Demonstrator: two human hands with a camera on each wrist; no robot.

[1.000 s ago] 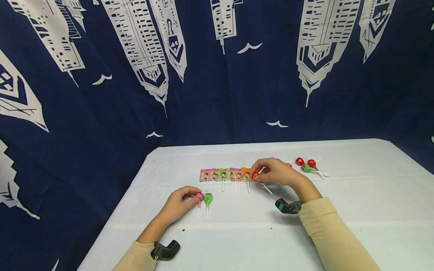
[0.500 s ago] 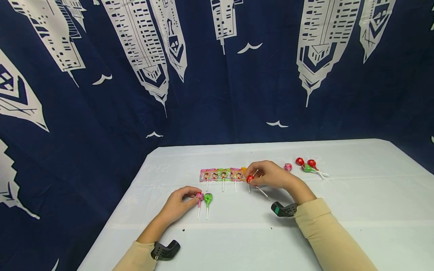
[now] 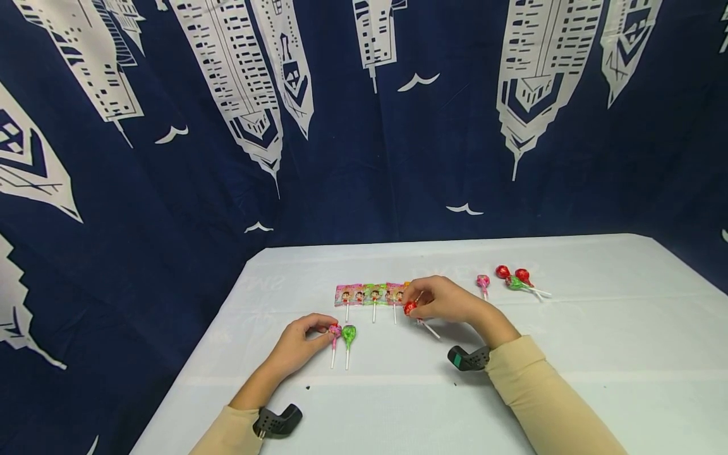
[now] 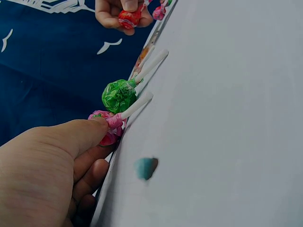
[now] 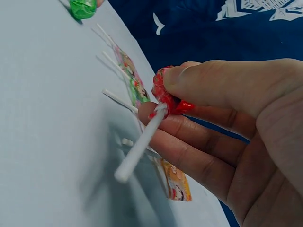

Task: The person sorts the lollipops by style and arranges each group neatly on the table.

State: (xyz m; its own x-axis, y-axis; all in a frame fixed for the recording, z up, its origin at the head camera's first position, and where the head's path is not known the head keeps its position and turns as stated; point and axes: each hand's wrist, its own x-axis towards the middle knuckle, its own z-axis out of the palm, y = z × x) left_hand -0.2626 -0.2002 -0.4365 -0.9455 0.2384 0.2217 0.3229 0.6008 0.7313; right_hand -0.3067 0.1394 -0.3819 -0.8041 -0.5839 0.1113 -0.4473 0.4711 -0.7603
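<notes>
My left hand pinches the wrapped head of a pink lollipop between thumb and fingers, its white stick pointing toward me. Right beside it lies a green lollipop, parallel to the pink one. My right hand holds a red lollipop by its head, thumb on top, with the stick slanting down to the right over the table. Behind it runs a row of flat-wrapped lollipops: pink, green, another pink and an orange one, which the right hand mostly hides in the head view.
Farther right on the white table lie a pink lollipop, two red lollipops and a green lollipop with crossing sticks. A dark blue curtain with white buildings hangs behind the table.
My right hand has moved left and toward me with the red lollipop, passing in front of the orange flat one and uncovering the pink lollipop at right. The left hand stays still.
</notes>
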